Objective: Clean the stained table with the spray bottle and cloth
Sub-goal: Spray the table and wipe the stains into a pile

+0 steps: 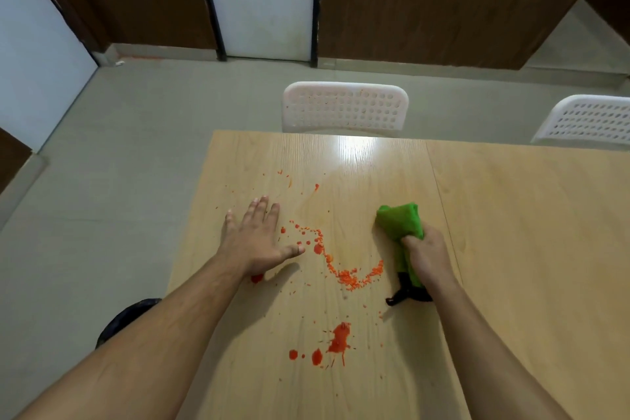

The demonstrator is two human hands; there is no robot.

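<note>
Cloth (402,220) is in play: green, bunched, pressed on the wooden table (511,249) near its middle seam, and our right hand (428,254) has its fingers curled tight round the wad. A dark strip trails from the bundle toward the near edge. The red stain (335,341) lies to the left of the cloth: a curved line of crumbly orange-red bits runs from beside our left thumb toward the cloth, and heavier blots sit closer to the near edge. So we judge the wipe must sweep leftward and back toward us, with the right hand doing the work. Our left hand (255,237) lies flat near the left edge, fingers spread and straight, palm down, holding nothing, thumb tip just at the specks. No spray bottle shows. Beyond the far edge stand two white perforated chairs (344,107).
</note>
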